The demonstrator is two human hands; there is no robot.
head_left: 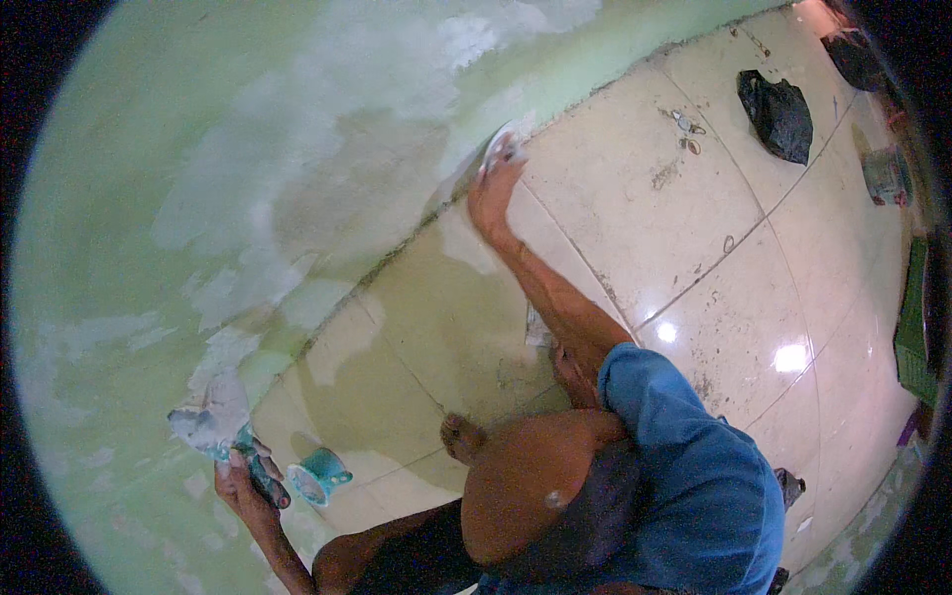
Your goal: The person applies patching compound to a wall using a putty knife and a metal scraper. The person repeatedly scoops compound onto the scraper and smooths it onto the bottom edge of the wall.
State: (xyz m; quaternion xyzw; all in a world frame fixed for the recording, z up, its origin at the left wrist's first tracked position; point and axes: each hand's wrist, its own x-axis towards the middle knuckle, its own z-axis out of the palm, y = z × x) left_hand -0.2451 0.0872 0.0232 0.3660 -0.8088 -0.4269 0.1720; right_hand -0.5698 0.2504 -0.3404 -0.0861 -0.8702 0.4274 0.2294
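My left hand [243,486] grips the dark handle of a putty knife [260,466], whose broad blade carries a heap of white putty [203,428]. Far ahead, my right hand [494,193] is closed around a pale flat scraper [499,146] and presses it to the foot of the green wall [387,59], where wall meets floor. Fingers partly hide that tool. White and grey putty patches [347,183] spread over the wall. Beside my left hand, a teal cup [322,474] with pale smears sits on the floor.
Cream tiles [635,198] make up the floor, with dirt specks and small bits. A black plastic bag [775,114] lies at the far right. Along the right edge are a clear tub [886,177] and a green basket [912,327]. My bent knees [535,486] fill the near middle.
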